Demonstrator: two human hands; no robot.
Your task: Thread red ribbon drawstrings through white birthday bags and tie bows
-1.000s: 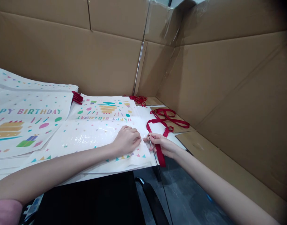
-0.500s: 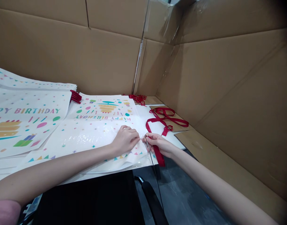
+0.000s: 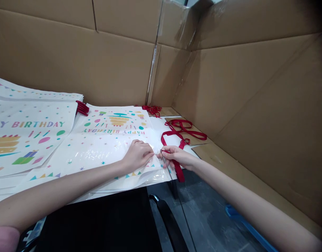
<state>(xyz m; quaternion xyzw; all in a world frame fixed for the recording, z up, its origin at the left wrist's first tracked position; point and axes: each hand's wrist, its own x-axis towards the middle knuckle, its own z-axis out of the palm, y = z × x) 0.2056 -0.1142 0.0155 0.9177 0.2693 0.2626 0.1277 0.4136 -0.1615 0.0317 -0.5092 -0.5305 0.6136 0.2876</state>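
Both hands (image 3: 138, 154) (image 3: 176, 157) meet at bag (image 3: 103, 147) edge — right apparently pinching ribbon (image 3: 178, 169).

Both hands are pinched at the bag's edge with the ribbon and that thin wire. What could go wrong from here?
The thin wire in the right hand could tear the glossy bag near the left hand. The red ribbon hangs over the table edge and might slip off or snag.

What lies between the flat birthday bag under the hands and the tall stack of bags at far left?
In the head view, a bundle of red ribbon handles lies between the birthday bag and the stack.
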